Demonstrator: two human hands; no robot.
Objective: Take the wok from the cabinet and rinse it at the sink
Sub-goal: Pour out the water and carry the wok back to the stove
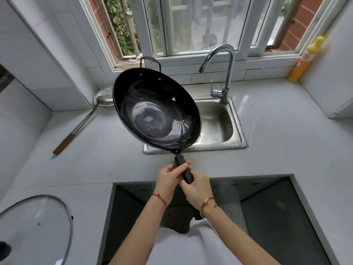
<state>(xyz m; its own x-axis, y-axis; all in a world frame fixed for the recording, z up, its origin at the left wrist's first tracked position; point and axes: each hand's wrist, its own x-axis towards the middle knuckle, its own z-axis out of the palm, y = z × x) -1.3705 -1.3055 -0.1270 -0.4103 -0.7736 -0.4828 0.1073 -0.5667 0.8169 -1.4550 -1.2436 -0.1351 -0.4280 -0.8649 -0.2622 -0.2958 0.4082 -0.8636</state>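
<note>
Wok (156, 109) tilted above sink (219, 129), long handle clutched by left hand (170, 177) and right hand (196, 190), carry done, rinse pending, next swinging bowl toward 2 o'clock under dry faucet (223, 60).

Daylit kitchen corner before us

We see a white-framed window (191, 31) above the grey countertop (286, 140), pale tiled walls (47, 54) and brick (305, 22) outside
</note>
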